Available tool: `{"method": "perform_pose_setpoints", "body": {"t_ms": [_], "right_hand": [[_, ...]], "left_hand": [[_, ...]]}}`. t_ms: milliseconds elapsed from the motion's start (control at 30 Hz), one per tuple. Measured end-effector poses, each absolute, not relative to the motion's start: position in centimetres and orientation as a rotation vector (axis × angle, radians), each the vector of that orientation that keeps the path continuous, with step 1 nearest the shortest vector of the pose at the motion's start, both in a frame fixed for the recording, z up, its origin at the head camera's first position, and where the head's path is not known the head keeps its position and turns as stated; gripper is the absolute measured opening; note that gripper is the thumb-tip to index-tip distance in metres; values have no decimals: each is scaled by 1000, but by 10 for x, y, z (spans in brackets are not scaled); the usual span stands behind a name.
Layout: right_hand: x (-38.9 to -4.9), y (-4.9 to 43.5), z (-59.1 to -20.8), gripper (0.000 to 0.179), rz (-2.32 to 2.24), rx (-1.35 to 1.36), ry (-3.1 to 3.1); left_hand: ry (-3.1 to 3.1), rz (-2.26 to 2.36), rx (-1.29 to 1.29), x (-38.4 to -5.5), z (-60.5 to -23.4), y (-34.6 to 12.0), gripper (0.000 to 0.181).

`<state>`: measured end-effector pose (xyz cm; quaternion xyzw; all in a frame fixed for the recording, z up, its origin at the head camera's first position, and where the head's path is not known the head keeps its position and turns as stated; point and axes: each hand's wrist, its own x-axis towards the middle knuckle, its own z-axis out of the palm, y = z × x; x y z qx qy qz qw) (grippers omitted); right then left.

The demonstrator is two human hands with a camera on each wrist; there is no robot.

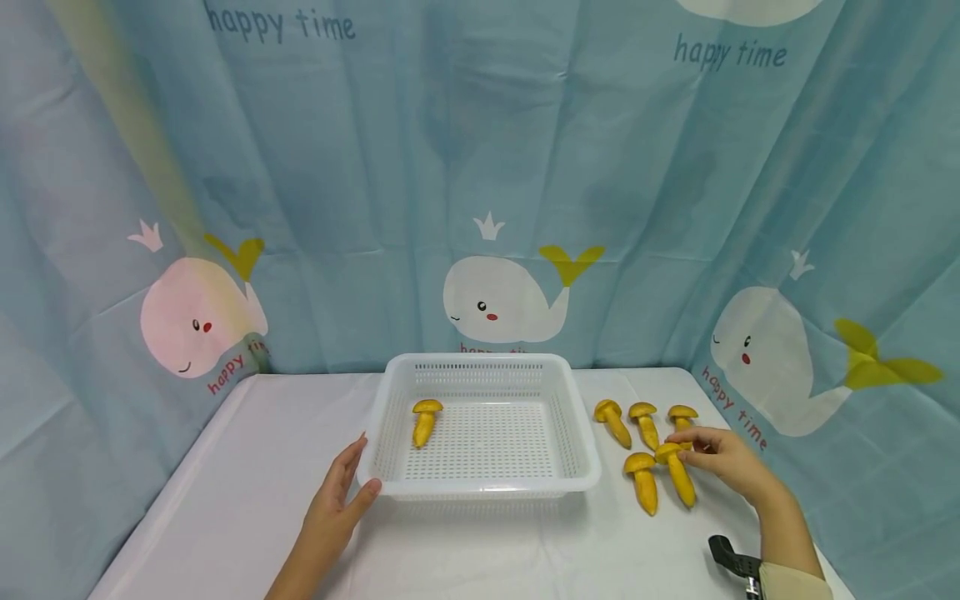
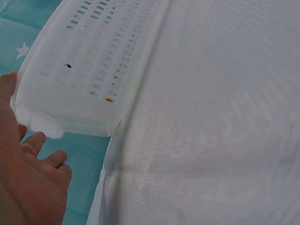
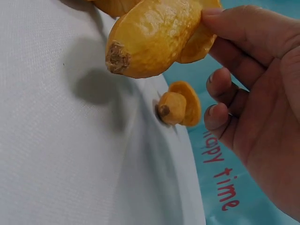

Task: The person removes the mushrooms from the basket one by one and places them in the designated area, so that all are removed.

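Observation:
A white plastic basket [image 1: 480,487] with slotted walls stands on the table, one yellow mushroom [image 1: 424,423] lying inside toward its left. My left hand [image 1: 333,508] is at the basket's front left corner, thumb touching the rim and fingers loosely extended along the outside. At the right, my right hand [image 1: 723,462] pinches another yellow mushroom [image 3: 150,40] by its cap between thumb and finger, stem pointing toward me. Around it lie several more mushrooms: one at left [image 1: 642,483], two behind [image 1: 612,422] [image 1: 645,423], and one partly hidden by the hand [image 1: 682,413].
A white cloth [image 1: 210,500] covers the table. Blue curtains [image 1: 360,208] with whale prints hang close behind it and along both sides. A black strap mount [image 1: 735,558] sits at my right wrist, by a beige sleeve [image 1: 795,582].

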<state>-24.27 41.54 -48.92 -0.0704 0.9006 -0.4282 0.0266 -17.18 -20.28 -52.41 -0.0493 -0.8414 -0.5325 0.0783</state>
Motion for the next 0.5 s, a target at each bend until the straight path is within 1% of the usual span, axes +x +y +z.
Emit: {"method": "perform_pose_setpoints", "body": {"t_ms": [500], "right_hand": [[-245, 423, -500, 36, -1274, -169, 2755]], "left_hand": [[-2509, -1634, -140, -172, -524, -203, 69]]}}
